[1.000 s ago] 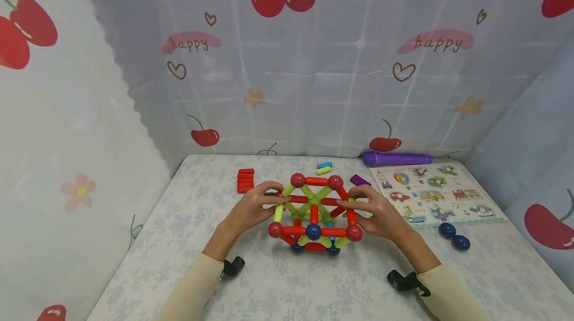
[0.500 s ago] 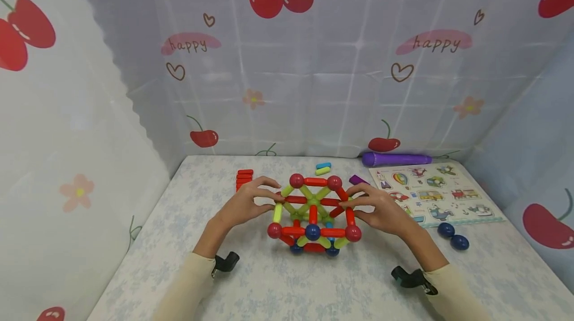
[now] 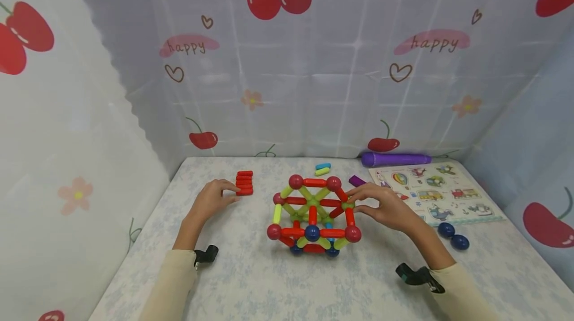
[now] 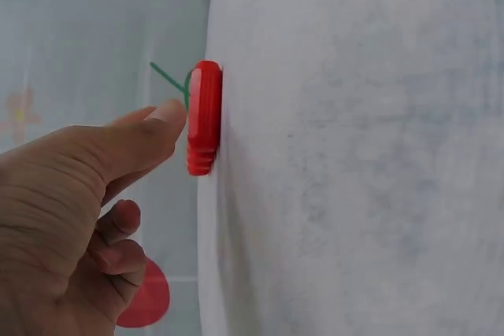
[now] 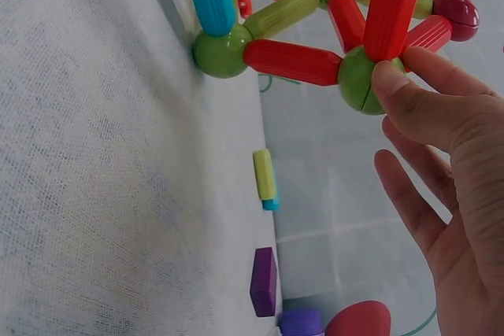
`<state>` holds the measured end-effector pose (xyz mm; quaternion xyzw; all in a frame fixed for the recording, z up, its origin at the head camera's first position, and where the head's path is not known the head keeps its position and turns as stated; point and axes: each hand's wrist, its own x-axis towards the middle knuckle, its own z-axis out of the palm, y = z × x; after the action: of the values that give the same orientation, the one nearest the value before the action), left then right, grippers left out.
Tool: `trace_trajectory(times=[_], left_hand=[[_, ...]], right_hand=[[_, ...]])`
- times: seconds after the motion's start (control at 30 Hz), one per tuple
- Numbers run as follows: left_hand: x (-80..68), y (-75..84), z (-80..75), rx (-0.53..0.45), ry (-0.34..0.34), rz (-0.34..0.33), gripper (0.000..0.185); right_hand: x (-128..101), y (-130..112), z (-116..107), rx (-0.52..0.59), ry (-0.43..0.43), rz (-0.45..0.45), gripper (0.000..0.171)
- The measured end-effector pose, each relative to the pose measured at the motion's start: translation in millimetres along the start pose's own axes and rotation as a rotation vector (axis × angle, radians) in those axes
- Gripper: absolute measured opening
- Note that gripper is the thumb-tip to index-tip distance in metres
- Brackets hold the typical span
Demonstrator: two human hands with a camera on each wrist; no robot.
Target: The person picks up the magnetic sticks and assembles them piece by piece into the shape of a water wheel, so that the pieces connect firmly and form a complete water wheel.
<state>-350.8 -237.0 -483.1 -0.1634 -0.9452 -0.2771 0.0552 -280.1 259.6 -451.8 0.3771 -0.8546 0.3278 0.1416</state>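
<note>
Honestly, with only the right hand [image 3: 385,209] steadying the rod-and-ball frame [image 3: 312,214] mid-table by loose fingertips on a green ball [image 5: 361,78], while the left hand [image 3: 211,202] touches the stack of red rods [image 3: 244,183], a nudge could collapse it.

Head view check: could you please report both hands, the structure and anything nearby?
Left hand fingertips touching red sticks. Right hand touching green ball on stick-and-ball structure. Purple block just behind; nothing blocking.
</note>
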Motion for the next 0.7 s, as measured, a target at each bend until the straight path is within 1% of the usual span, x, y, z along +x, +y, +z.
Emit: trace_trajectory(times=[0.07,0.17,0.3,0.4,0.47,0.53,0.63,0.7], left_hand=[[1.6,-6.7,5.8,0.018,-0.008,0.001,0.026],[4.2,-10.7,12.8,0.048,-0.016,0.019,0.028],[5.6,-7.1,16.7,0.091,-0.014,0.005,0.028],[6.3,-2.4,17.6,0.099,-0.006,-0.014,0.025],[7.0,0.7,17.8,0.101,-0.014,-0.021,0.024],[8.0,3.7,17.3,0.121,-0.042,-0.024,0.027],[8.8,7.4,14.6,0.155,-0.116,-0.024,0.029],[9.1,8.1,11.8,0.14,-0.152,-0.013,0.028]], right_hand=[[-0.6,0.5,0.7,0.015,-0.003,0.009,0.044],[-1.5,1.4,2.6,0.054,-0.017,0.04,0.044],[-3.3,3.2,4.6,0.087,-0.031,0.076,0.04],[-4.4,4.2,4.4,0.089,-0.026,0.086,0.037],[-4.6,4.4,3.4,0.087,-0.021,0.089,0.037],[-4.0,4.3,2.7,0.087,-0.02,0.085,0.036],[-3.1,4.2,1.6,0.085,-0.027,0.086,0.036],[-2.5,4.2,0.9,0.082,-0.033,0.091,0.036]])
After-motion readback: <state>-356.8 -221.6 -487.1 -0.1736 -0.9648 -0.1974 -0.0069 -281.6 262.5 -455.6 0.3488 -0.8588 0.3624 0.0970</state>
